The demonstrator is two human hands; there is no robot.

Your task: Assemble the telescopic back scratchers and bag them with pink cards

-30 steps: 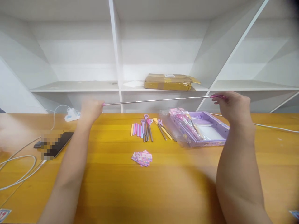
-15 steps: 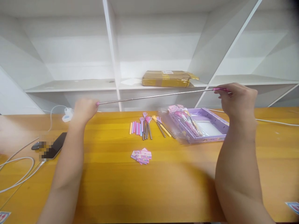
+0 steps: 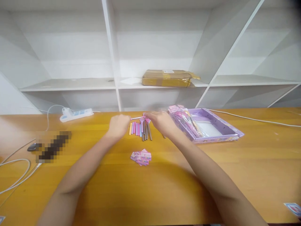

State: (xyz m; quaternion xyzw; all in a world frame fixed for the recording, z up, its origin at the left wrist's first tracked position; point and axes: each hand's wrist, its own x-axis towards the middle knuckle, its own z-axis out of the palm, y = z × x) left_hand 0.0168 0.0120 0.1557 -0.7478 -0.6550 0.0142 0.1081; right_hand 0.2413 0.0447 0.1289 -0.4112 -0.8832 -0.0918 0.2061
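Observation:
A telescopic back scratcher (image 3: 137, 118) spans the short gap between my two hands, its metal rod now mostly collapsed. My left hand (image 3: 118, 126) is closed around its handle end. My right hand (image 3: 161, 121) grips the other end, where a bit of pink shows by the fingertips; the rest of that end is hidden. On the table just below lie several coloured handle sleeves (image 3: 134, 128) in a row. Beside them are more back scratchers (image 3: 146, 130) with pink and purple claw heads, partly covered by my right hand. Nearer me is a small fanned pile of pink cards (image 3: 141, 157).
A purple tray box (image 3: 218, 125) stands at the right, with plastic-wrapped back scratchers (image 3: 188, 122) on its left side. A cardboard box (image 3: 168, 78) sits on the shelf behind. At the left are a power strip (image 3: 77, 115), white cables (image 3: 25, 182) and a dark mouse (image 3: 33, 147).
Both hands have come inward and down from far apart. The back scratcher's long extended rod has shortened to a small visible piece between them.

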